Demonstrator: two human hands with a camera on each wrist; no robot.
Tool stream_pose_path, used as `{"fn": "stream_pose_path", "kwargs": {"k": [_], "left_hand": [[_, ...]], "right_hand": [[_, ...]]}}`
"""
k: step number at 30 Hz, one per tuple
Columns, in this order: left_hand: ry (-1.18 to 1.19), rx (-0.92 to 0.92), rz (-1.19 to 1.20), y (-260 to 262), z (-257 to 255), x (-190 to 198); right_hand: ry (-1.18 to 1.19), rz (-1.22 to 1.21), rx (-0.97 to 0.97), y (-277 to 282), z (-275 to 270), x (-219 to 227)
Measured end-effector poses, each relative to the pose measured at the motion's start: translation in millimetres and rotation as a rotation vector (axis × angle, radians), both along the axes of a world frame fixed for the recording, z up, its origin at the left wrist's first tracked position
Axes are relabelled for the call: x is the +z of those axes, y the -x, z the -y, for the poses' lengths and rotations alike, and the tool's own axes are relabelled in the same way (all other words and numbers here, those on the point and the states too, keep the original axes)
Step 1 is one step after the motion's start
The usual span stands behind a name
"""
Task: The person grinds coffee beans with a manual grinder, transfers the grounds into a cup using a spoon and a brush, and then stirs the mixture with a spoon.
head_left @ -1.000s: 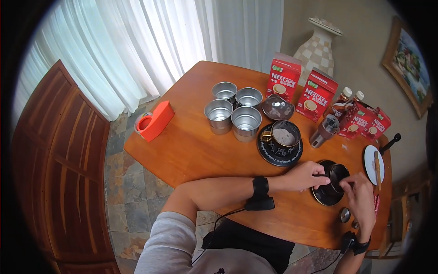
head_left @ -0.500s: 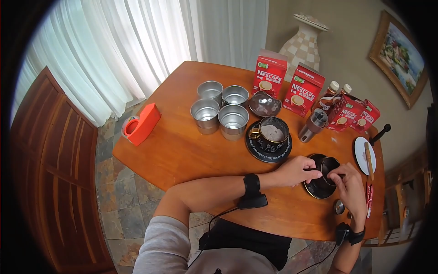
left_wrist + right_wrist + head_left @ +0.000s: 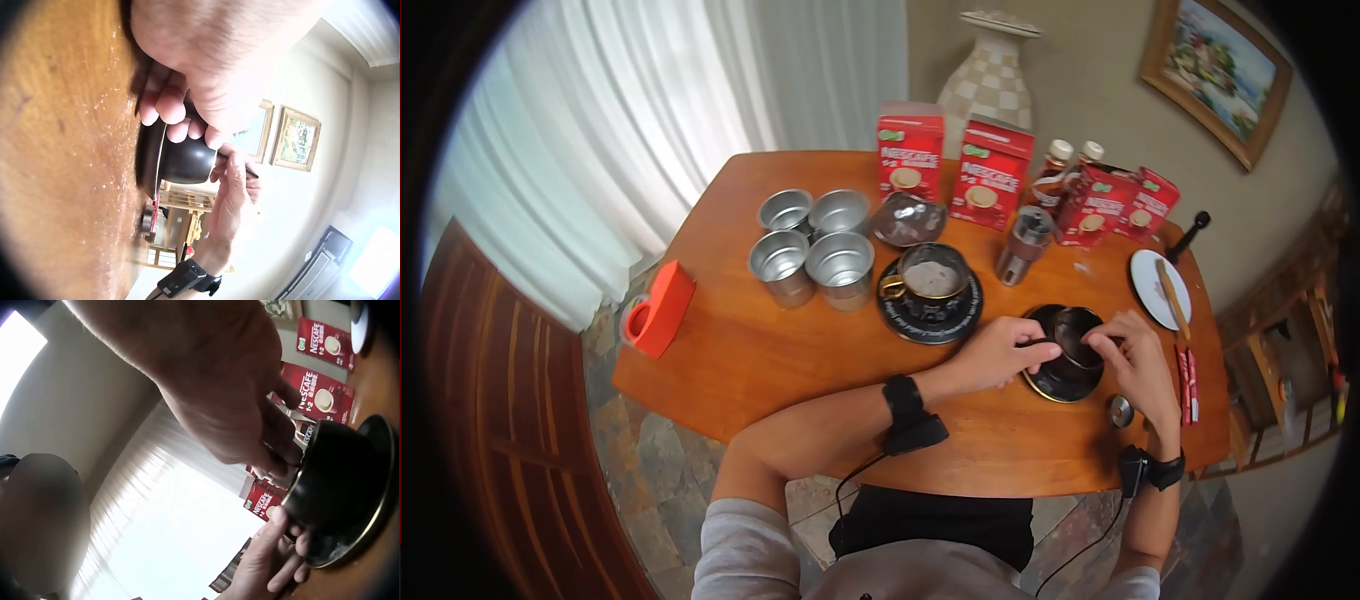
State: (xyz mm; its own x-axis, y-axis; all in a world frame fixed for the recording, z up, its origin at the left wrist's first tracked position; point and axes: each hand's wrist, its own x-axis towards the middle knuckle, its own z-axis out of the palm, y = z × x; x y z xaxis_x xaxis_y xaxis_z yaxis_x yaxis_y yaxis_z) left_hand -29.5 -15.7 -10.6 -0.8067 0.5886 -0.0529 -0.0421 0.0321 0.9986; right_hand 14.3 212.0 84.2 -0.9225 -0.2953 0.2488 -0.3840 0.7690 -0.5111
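Observation:
A black cup (image 3: 1076, 325) stands on a black gold-rimmed saucer (image 3: 1055, 392) near the table's front edge. My left hand (image 3: 1005, 352) pinches the cup at its handle side, thumb up by the rim in the right wrist view. Over the cup's right rim, my right hand (image 3: 1137, 362) pinches a thin dark-handled utensil (image 3: 251, 172); its lower end is hidden. Behind them to the left, a second black cup (image 3: 932, 275) with a gold handle and pale contents sits on a lettered black saucer (image 3: 935, 328).
Several metal tins (image 3: 840, 265) and a glossy dark bowl (image 3: 908, 220) stand at the back left, before red Nescafe boxes (image 3: 990, 175). A grinder (image 3: 1024, 246) is behind the cup. Right are a white plate (image 3: 1150, 285), red sachets (image 3: 1187, 385) and a small metal lid (image 3: 1120, 411).
The head view has turned, so the table sits further left in it. Both hands stay at the cup, and the right hand has shifted slightly along the rim.

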Motion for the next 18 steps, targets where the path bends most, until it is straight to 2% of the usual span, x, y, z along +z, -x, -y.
{"fn": "stream_pose_path", "kwargs": {"k": [1,4,8,12,13,16,17,18], "left_hand": [[0.010,-0.001,0.003,0,0,2],[0.015,0.010,0.014,-1,0,2],[0.019,0.013,0.008,0,0,-1],[0.046,0.031,0.019,-2,0,5],[0.052,0.033,0.020,-2,0,5],[-0.001,0.048,0.024,-1,-1,0],[0.021,0.053,0.022,-1,-1,1],[0.025,0.046,0.016,1,-1,0]], "right_hand": [[0.035,0.035,0.063,0,-9,-3],[0.057,-0.027,0.061,-3,1,-1],[-0.012,-0.202,0.080,5,6,-12],[-0.007,0.017,0.244,-4,4,8],[-0.040,0.061,0.215,-3,3,12],[0.050,-0.143,0.127,12,2,-10],[0.007,-0.190,0.109,14,2,-15],[0.021,-0.146,0.143,10,1,-14]]}}
